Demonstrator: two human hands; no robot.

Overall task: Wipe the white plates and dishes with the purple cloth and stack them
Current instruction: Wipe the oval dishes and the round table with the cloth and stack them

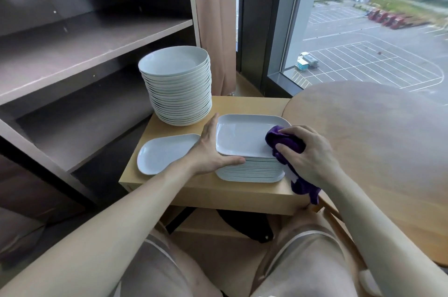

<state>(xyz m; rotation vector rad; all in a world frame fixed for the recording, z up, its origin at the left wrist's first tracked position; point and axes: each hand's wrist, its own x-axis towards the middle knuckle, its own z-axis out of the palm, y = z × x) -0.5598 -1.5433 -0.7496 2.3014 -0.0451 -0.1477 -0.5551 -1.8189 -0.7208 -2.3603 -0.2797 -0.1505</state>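
Behind the rectangular plate stack [242, 137] I have a bare strip of the small table [254, 105] to pass over. Behind and left of the stack, the tall pile of round bowls [179, 93] blocks the way. Left of it lies a teardrop dish [162, 153], my left hand [211, 148] filling the gap. Right of it the round table [363, 131] crowds close, my right hand [310, 153] and purple cloth [287, 142] over that edge.

soft daylight enters from the window [378, 37] at right; edges bend, shelves [80, 49] dim and blurred.
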